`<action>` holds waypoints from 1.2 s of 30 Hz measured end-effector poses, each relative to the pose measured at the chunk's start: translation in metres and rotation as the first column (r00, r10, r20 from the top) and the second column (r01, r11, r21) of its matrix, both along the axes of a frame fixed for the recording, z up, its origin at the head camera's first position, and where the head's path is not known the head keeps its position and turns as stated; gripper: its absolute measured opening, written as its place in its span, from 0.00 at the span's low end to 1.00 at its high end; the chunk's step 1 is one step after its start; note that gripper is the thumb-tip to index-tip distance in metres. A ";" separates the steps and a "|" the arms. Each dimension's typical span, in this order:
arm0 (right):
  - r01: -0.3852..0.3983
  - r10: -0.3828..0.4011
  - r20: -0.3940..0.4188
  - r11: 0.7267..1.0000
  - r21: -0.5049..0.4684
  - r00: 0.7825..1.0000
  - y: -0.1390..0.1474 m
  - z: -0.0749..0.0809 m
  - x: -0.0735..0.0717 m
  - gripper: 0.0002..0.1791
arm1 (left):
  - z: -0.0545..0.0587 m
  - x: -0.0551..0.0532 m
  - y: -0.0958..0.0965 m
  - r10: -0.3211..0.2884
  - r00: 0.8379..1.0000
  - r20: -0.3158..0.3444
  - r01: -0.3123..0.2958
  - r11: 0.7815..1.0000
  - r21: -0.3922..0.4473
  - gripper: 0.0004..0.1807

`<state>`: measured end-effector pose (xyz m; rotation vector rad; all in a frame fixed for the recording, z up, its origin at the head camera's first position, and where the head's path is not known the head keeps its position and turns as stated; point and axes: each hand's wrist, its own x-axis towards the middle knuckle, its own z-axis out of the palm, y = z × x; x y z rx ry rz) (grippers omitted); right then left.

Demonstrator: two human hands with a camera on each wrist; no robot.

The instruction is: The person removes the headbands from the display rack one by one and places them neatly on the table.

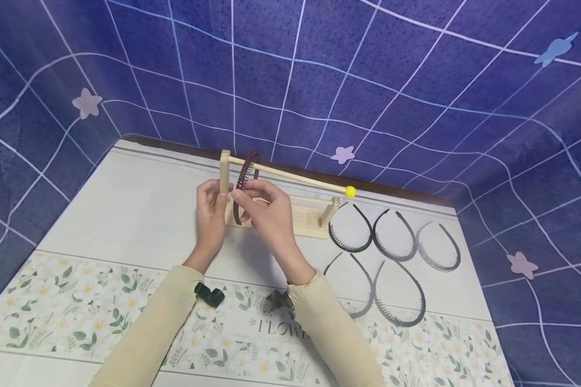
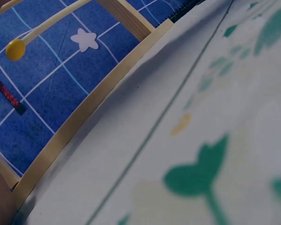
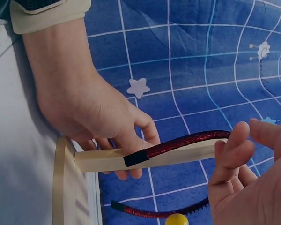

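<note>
A wooden headband rack stands on the table, its left post (image 1: 224, 174) gripped by my left hand (image 1: 209, 212). From that post a pale upper rod (image 1: 295, 178) slants out to a yellow ball (image 1: 351, 192) at its end. A dark red toothed headband (image 1: 243, 174) is around this rod near the post. My right hand (image 1: 273, 215) pinches the headband between thumb and fingers. In the right wrist view, one glittery red arm of the headband (image 3: 187, 140) runs across the post, and the left fingers wrap the post's lower part. The left wrist view catches only a headband tip (image 2: 11, 98).
Several dark toothed headbands, one of them this black headband (image 1: 351, 250), lie right of the rack. The rack's shorter right post (image 1: 330, 212) rises from the wooden base (image 1: 310, 217). Behind the table hangs a blue gridded cloth (image 1: 271, 70); a floral runner (image 1: 92, 306) crosses the front.
</note>
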<state>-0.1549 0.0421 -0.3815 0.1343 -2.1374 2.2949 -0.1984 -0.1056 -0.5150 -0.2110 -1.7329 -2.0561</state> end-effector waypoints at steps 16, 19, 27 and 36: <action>0.005 -0.004 0.015 0.998 -0.063 1.000 -0.003 -0.005 -0.004 0.13 | 0.000 0.001 0.001 0.003 1.000 0.020 -0.003 1.000 -0.017 0.14; -0.004 0.004 0.008 0.998 -0.066 1.000 0.000 -0.006 -0.004 0.13 | 0.001 0.001 0.001 -0.003 1.000 0.021 0.004 1.000 -0.027 0.14; 0.009 -0.012 -0.049 0.997 -0.071 0.999 0.007 -0.003 -0.004 0.12 | 0.002 0.002 0.000 0.003 0.999 0.044 0.000 0.998 -0.067 0.16; 0.045 -0.058 -0.099 0.990 -0.131 0.993 0.015 0.000 -0.004 0.10 | 0.001 0.001 0.000 -0.007 0.999 0.038 0.009 0.998 -0.067 0.17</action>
